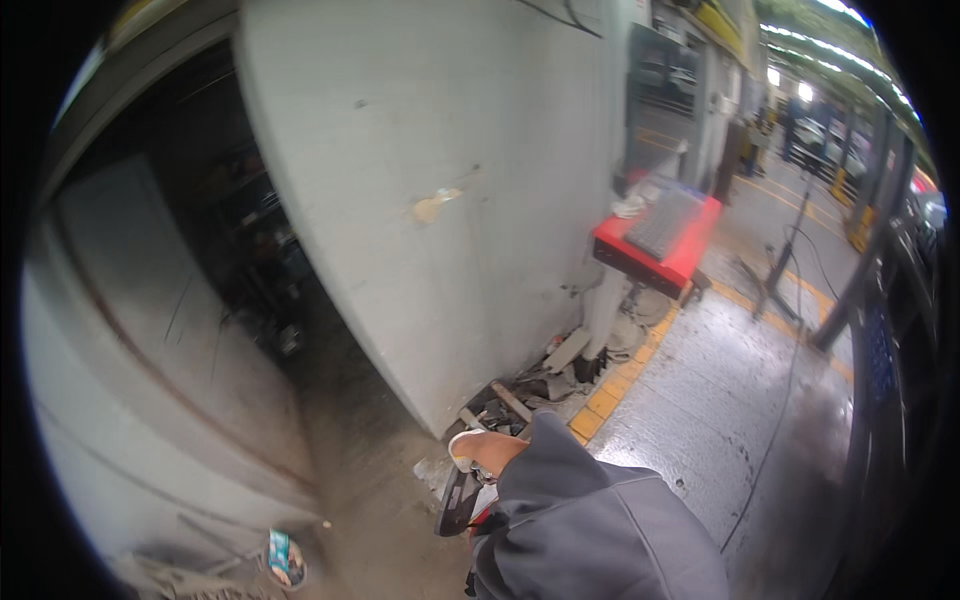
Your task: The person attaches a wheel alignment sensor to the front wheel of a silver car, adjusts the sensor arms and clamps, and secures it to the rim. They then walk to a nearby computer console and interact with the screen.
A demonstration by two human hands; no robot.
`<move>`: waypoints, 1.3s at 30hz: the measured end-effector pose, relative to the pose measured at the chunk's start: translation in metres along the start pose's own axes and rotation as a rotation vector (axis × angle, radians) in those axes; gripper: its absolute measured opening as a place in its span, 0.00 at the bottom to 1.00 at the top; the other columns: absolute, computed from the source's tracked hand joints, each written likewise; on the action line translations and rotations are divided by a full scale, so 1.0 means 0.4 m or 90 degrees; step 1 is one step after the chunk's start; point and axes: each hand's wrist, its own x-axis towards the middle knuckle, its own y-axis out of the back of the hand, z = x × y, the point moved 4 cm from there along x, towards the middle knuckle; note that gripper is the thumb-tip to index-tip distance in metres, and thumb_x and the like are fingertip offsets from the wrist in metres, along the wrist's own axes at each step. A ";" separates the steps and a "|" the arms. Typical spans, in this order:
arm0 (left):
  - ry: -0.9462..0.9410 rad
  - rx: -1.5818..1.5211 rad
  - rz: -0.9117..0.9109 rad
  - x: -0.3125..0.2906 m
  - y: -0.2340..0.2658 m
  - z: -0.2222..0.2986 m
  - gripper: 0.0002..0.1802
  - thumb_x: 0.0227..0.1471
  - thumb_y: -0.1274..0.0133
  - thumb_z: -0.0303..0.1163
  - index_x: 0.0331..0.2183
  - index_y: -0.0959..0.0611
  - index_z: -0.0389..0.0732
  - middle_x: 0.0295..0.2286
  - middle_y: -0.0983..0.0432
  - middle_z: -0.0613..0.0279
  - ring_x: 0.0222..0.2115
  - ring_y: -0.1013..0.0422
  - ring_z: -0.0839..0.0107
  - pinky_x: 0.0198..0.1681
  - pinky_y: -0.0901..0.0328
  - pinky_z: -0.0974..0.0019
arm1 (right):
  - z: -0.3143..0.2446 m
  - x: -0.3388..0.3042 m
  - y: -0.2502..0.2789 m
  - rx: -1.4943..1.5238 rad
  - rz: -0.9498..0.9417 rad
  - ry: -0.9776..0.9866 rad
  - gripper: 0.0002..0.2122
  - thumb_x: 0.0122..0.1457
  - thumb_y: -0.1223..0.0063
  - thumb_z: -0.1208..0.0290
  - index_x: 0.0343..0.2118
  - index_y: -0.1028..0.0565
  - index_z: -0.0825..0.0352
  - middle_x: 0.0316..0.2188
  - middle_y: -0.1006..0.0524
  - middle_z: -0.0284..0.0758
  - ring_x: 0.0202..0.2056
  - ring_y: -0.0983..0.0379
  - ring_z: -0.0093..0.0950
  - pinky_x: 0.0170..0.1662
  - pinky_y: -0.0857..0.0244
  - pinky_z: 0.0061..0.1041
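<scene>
With the right hand (pixel 472 450) near a dark, tray-like object (pixel 456 506) low in front, cannot tell whether gripping or slack — nor judge anything finished or remaining — with scrap (pixel 565 354) heaped to the right, then a red keyboard stand (pixel 692 254).

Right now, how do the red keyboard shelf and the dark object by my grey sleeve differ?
The red shelf is bright red; the dark object is blackish. The red shelf sits farther off to the right, while the dark object is close beside your grey sleeve. The red shelf bears a keyboard; whether the dark object holds anything is unclear.
</scene>
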 end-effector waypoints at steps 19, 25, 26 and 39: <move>0.498 -0.382 0.545 -0.814 0.626 -1.065 0.39 0.59 0.42 0.59 0.55 0.15 0.32 0.52 0.16 0.37 0.56 0.21 0.46 0.62 0.30 0.52 | -0.950 0.514 -0.459 -0.271 -0.355 -0.168 0.13 0.67 0.45 0.58 0.27 0.23 0.58 0.20 0.28 0.33 0.17 0.36 0.28 0.20 0.42 0.38; 0.592 -0.768 0.520 -0.907 0.367 -1.151 0.24 0.63 0.40 0.47 0.44 0.15 0.32 0.30 0.16 0.55 0.25 0.21 0.64 0.30 0.25 0.57 | -1.458 0.748 -0.808 -0.405 -0.344 -0.029 0.09 0.66 0.44 0.64 0.28 0.22 0.59 0.23 0.26 0.31 0.22 0.30 0.27 0.21 0.37 0.35; 0.564 -0.950 0.605 -0.901 0.336 -1.154 0.19 0.65 0.40 0.44 0.41 0.15 0.36 0.28 0.18 0.61 0.22 0.24 0.66 0.29 0.27 0.60 | -1.538 0.749 -0.857 -0.439 -0.324 -0.002 0.09 0.65 0.44 0.64 0.28 0.22 0.60 0.24 0.25 0.32 0.22 0.29 0.28 0.23 0.35 0.37; 0.341 -0.718 0.722 -0.859 1.255 -1.504 0.36 0.61 0.41 0.57 0.56 0.14 0.36 0.54 0.17 0.41 0.58 0.22 0.49 0.63 0.30 0.56 | -2.817 -0.124 -1.489 -0.591 -0.401 0.512 0.19 0.62 0.36 0.49 0.31 0.14 0.63 0.24 0.17 0.32 0.26 0.22 0.26 0.34 0.29 0.33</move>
